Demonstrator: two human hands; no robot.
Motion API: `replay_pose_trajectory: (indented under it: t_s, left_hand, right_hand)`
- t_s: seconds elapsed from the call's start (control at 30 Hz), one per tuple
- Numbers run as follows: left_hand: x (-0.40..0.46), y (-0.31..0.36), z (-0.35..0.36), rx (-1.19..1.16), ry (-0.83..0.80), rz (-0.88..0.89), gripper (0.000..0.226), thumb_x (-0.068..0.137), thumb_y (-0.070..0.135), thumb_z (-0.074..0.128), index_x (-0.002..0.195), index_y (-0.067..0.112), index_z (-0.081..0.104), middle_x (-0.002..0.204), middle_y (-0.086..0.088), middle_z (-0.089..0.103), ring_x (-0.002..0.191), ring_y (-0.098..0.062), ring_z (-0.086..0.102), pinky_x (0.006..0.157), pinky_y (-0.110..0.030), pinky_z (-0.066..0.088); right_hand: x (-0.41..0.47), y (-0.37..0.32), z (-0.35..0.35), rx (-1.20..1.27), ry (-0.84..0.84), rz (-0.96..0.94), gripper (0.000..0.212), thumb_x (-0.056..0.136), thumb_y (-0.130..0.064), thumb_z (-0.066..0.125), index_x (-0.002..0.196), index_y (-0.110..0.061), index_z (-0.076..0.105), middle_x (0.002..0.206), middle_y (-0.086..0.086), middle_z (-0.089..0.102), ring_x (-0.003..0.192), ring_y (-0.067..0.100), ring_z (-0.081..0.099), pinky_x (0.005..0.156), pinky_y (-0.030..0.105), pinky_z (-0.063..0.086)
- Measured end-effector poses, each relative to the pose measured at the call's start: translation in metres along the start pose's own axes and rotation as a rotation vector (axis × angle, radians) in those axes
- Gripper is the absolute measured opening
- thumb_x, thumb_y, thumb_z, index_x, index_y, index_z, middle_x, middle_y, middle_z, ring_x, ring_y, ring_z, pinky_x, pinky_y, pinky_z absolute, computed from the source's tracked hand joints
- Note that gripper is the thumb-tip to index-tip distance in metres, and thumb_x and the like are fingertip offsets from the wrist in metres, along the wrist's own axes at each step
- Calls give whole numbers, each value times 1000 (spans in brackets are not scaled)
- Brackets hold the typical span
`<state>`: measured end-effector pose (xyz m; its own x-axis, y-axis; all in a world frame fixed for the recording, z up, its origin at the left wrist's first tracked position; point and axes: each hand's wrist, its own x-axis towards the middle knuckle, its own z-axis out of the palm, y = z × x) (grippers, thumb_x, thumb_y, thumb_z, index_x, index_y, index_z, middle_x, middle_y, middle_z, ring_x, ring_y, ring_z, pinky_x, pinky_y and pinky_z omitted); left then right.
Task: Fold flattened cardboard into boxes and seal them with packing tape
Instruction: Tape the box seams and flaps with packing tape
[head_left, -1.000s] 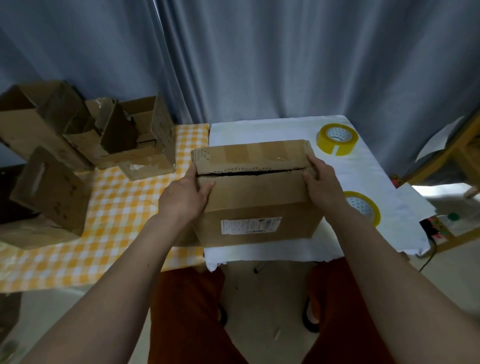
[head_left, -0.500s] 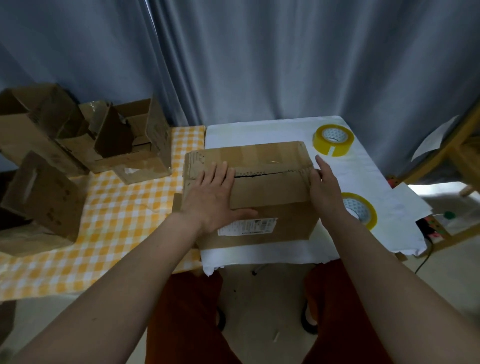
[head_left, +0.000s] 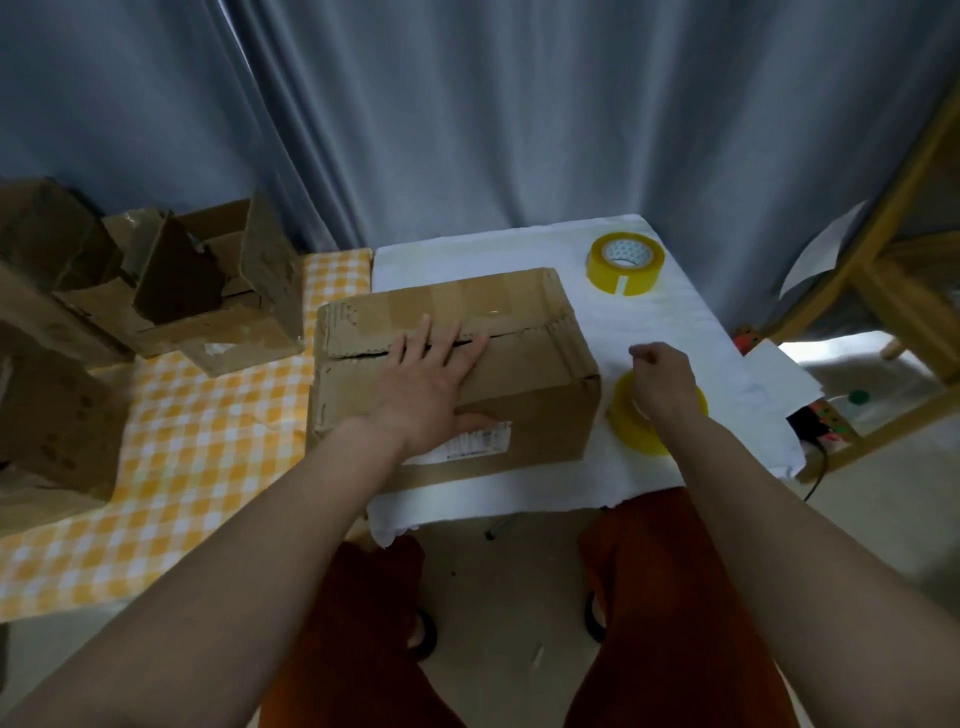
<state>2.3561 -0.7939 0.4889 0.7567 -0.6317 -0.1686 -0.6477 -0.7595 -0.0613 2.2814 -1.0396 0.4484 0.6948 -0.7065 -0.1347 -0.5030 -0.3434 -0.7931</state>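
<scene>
A brown cardboard box (head_left: 457, 374) stands on the white-covered worktop (head_left: 649, 322), its two top flaps folded down and meeting along a dark, unsealed seam. A white label (head_left: 467, 441) is stuck on its near side. Just right of the box lies a roll of yellowish packing tape (head_left: 644, 431), flat on the cloth and partly hidden. A second roll (head_left: 626, 263) lies flat near the far right corner of the worktop, well apart from the box. To the left, several other opened boxes (head_left: 208, 291) sit on the checked cloth (head_left: 208, 452).
</scene>
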Motion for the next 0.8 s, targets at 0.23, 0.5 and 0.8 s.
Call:
replay_pose_trajectory:
  t_s: [0.23,0.5,0.8]
  left_hand:
    - [3,8,0,20,-23,-25,99,83,68,51,152,34,-12,161,-1,-16,147,-32,-16,120,-49,-2]
    - [-1,13,0,9,-7,-79,106,80,69,54,153,26,-9,162,0,-12,148,-27,-12,121,-43,0]
    - [-7,16,-4,-181,43,-90,115,74,70,62,154,25,-7,162,4,-5,149,-20,-8,121,-39,1]
  right_hand:
    - [0,69,14,-537,-255,171,44,98,-23,39,142,-21,39,154,13,24,143,31,14,113,54,8]
    - [0,83,-1,-326,-133,-69,32,94,-11,51,124,-9,60,132,21,52,116,39,50,96,42,40]
    - [-21,9,-47,65,30,-359,30,87,-3,61,117,-2,63,115,14,64,107,27,57,85,25,40]
